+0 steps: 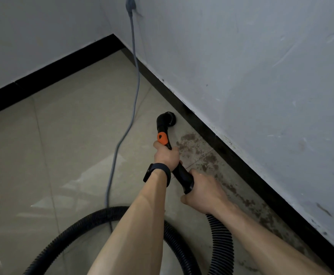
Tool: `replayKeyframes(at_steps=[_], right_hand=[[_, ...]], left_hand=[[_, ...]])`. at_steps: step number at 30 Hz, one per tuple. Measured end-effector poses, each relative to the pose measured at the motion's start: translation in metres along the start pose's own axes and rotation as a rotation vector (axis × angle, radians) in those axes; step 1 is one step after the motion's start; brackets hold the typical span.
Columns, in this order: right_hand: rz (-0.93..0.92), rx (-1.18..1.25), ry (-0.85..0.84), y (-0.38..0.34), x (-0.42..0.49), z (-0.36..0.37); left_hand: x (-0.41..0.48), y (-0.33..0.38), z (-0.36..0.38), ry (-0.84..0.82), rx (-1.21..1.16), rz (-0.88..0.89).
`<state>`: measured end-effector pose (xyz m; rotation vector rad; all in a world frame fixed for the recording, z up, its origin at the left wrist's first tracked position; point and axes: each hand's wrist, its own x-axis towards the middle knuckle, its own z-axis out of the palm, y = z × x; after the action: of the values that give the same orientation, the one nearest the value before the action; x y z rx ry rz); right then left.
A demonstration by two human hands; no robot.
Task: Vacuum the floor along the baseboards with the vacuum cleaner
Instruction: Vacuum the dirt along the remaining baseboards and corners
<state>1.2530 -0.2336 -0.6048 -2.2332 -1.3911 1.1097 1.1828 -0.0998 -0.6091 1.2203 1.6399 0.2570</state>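
A black vacuum wand [163, 133] with an orange slider points away from me toward the right wall. Its round nozzle [167, 119] rests on the beige tiled floor [72, 126], a short gap from the black baseboard [205, 124]. My left hand [167, 154], with a dark watch on the wrist, grips the wand just below the orange slider. My right hand [203, 192] grips the black cuff at the wand's rear end, where the ribbed black hose [220, 237] joins. The hose loops down and round to the lower left.
A grey power cord [134, 96] runs from a wall plug [130, 2] down across the floor toward the hose loop. Brown stains [205, 155] mark the floor beside the right baseboard. A second black baseboard [49, 76] meets it at the far corner.
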Motion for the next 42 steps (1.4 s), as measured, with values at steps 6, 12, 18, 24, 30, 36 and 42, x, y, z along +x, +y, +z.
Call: replayKeyframes(at_steps=[6,12,18,24,30,36,42], right_hand=[[0.075,0.025,0.005,0.019,-0.006,-0.014],[0.054,0.053,-0.032,0.017,-0.017,-0.009],[-0.033,0.042,-0.11,0.003,-0.044,0.015],[-0.083,0.026,-0.18,0.016,-0.089,0.019],[-0.064,0.046,-0.247,0.06,-0.138,0.02],[-0.011,0.164,-0.293,0.084,-0.151,0.02],[0.004,0.139,-0.345,0.09,-0.164,0.03]], left_hand=[[-0.007,0.007,0.027,-0.009,0.004,0.069],[-0.015,-0.006,0.018,0.006,0.074,0.089],[-0.04,-0.038,-0.019,0.004,-0.08,-0.035],[-0.083,-0.066,-0.043,-0.053,-0.062,-0.078],[-0.115,-0.093,-0.045,-0.245,0.187,-0.042],[-0.133,-0.094,-0.027,-0.281,0.007,-0.082],[-0.137,-0.102,-0.031,-0.295,0.054,-0.09]])
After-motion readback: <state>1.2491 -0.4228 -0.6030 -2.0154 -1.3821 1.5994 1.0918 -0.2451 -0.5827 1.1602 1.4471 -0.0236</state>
